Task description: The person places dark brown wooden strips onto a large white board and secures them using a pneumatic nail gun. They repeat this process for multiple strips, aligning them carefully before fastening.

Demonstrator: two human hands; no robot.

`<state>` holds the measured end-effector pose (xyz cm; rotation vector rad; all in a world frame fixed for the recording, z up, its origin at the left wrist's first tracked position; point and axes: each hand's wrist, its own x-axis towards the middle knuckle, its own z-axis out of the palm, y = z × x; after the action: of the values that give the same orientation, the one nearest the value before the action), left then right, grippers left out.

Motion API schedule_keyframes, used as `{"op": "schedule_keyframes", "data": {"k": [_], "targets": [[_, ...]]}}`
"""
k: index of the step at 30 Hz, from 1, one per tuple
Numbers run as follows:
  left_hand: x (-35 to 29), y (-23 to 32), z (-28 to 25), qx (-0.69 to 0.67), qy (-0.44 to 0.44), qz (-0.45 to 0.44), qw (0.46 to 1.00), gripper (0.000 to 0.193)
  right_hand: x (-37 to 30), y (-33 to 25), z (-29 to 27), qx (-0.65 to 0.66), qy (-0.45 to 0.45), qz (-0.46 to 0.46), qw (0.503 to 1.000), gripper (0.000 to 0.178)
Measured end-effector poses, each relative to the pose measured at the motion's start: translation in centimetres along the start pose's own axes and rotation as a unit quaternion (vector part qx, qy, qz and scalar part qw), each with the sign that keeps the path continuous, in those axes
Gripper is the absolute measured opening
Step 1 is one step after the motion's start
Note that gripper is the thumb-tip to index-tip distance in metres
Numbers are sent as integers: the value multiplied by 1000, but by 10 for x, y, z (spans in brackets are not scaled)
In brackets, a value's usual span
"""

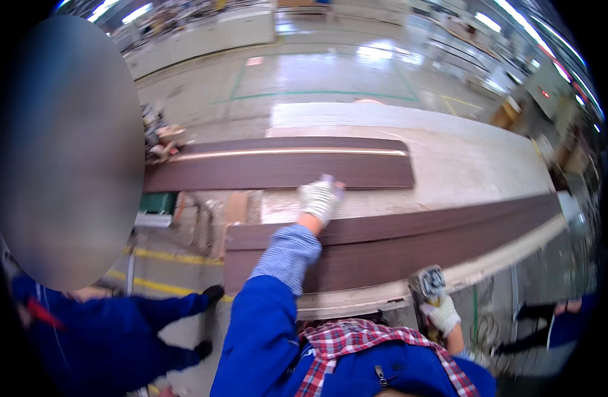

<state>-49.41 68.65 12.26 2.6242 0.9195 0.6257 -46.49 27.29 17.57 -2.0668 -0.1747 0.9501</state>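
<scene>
My left hand, in a white knitted glove, reaches over the gap between two dark brown boards. Its fingers look stretched out and apart, slightly blurred, near the front edge of the far board; contact cannot be made out. A pale strip runs along that board. My left forearm crosses the near board, which lies along the table's front edge. Low on the right, my gloved right hand is closed round a handheld tool with a grey metal head, beside the front edge. The tool's exact kind is unclear.
A pale worktable carries both boards. Another person in blue stands at the left, close to the far board's end. A further blue sleeve shows at the right rim. Behind the table, green lines mark the floor.
</scene>
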Motion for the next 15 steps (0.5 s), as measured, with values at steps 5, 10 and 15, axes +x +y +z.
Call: {"op": "schedule_keyframes", "data": {"k": [5, 10, 15], "targets": [[-135, 77, 48, -44, -74, 68, 994, 43, 6, 54, -22, 20, -12, -51, 998, 24], [-234, 133, 71, -46, -100, 64, 992, 52, 35, 93, -58, 47, -66, -40, 996, 23], [-246, 153, 80, -9, -78, 84, 993, 49, 69, 109, -84, 44, -198, -154, 967, 32]]}}
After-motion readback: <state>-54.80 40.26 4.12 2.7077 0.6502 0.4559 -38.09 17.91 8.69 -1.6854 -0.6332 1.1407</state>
